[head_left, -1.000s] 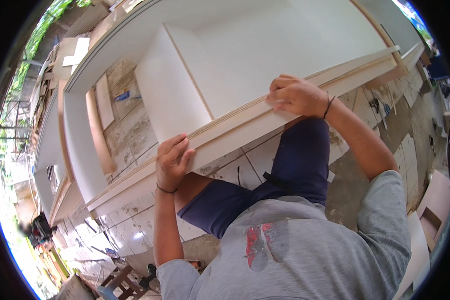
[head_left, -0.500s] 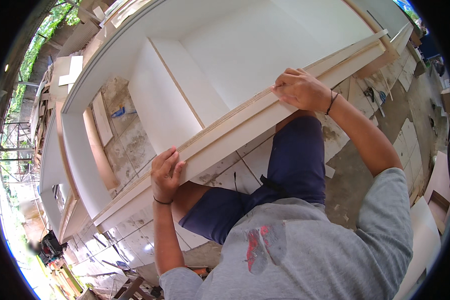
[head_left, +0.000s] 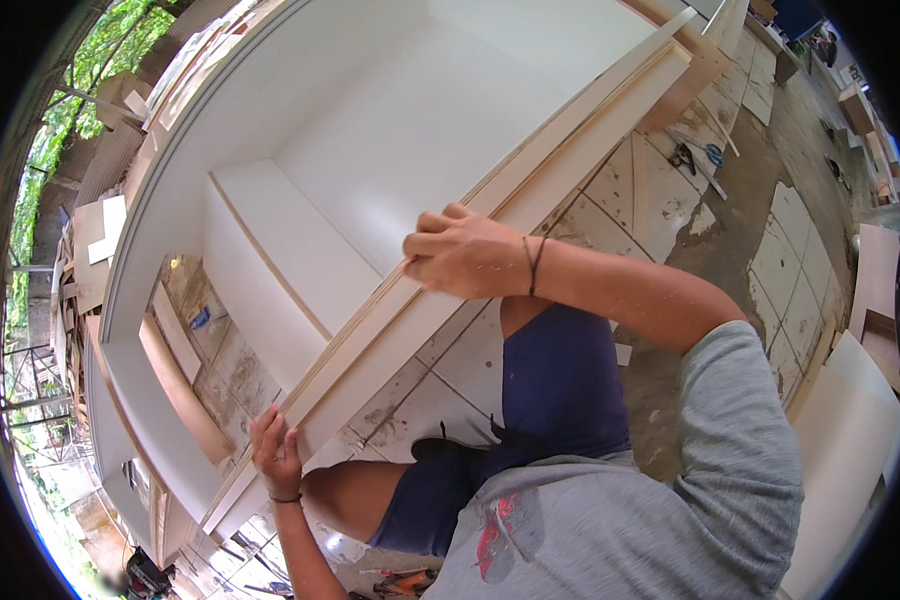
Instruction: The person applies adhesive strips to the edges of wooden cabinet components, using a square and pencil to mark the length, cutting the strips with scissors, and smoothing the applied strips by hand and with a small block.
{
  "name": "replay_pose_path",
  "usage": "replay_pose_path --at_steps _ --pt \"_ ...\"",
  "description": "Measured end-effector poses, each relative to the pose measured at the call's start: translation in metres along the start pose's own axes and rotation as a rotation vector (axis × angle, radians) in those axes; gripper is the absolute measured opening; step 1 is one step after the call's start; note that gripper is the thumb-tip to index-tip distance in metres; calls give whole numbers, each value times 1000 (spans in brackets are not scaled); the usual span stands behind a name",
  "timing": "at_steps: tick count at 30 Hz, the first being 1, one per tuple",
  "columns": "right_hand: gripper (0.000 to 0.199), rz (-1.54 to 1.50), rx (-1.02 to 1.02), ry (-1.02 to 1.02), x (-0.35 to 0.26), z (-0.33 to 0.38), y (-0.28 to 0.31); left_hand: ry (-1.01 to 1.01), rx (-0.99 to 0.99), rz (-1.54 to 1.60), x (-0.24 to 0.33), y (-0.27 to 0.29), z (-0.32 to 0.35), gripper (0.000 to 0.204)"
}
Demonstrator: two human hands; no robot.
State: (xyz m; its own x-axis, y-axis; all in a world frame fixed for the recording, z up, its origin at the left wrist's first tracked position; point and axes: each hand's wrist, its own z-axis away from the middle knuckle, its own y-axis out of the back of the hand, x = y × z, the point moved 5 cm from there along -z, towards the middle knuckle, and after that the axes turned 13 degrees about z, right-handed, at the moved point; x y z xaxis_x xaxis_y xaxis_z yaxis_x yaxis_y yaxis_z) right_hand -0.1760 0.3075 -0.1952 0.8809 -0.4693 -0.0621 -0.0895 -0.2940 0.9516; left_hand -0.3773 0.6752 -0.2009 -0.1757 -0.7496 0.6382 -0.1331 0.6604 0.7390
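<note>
A large white cabinet frame (head_left: 350,120) lies in front of me, with a white divider panel (head_left: 255,265) inside it. Along its near side runs a long white wooden strip (head_left: 570,165) with a bare plywood edge. My right hand (head_left: 465,250) is closed over the strip around its middle, fingers bent across the top edge. Farther down toward the lower left, my left hand (head_left: 276,452) grips the strip's edge, its thumb on the near face and fingertips over the top. The undersides of both grips are hidden.
Through the cabinet's opening a blue object (head_left: 202,317) shows on the stained tiled floor. Pliers (head_left: 683,158) and a blue-handled tool (head_left: 713,153) lie at the right. White boards (head_left: 850,440) lean at the far right, and wood offcuts (head_left: 100,230) are piled on the left.
My right hand has slid along the strip toward the lower left, nearer my left hand. The view has turned, so the cabinet appears steeper and shifted left. My left hand stays at the strip's edge.
</note>
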Motion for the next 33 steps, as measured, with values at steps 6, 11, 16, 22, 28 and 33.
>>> replay_pose_path --at_steps 6,11,16,22,28,33 --pt "20 -67 55 33 48 27 16 14 -37 -109 8 2 -2 22" --pt "22 -107 19 -3 106 61 36 38 -67 -176 13 5 -2 24" --pt "19 -81 44 -1 118 64 41 71 -53 -225 19 3 -4 24" --pt "20 -86 37 -10 116 60 44 123 -75 -240 20 3 -3 26" --pt "7 -121 2 -35 118 62 41 107 -81 -252 28 2 -3 27" --pt "10 -93 -28 -62 118 64 41 28 -90 -276 32 -1 -26 36"
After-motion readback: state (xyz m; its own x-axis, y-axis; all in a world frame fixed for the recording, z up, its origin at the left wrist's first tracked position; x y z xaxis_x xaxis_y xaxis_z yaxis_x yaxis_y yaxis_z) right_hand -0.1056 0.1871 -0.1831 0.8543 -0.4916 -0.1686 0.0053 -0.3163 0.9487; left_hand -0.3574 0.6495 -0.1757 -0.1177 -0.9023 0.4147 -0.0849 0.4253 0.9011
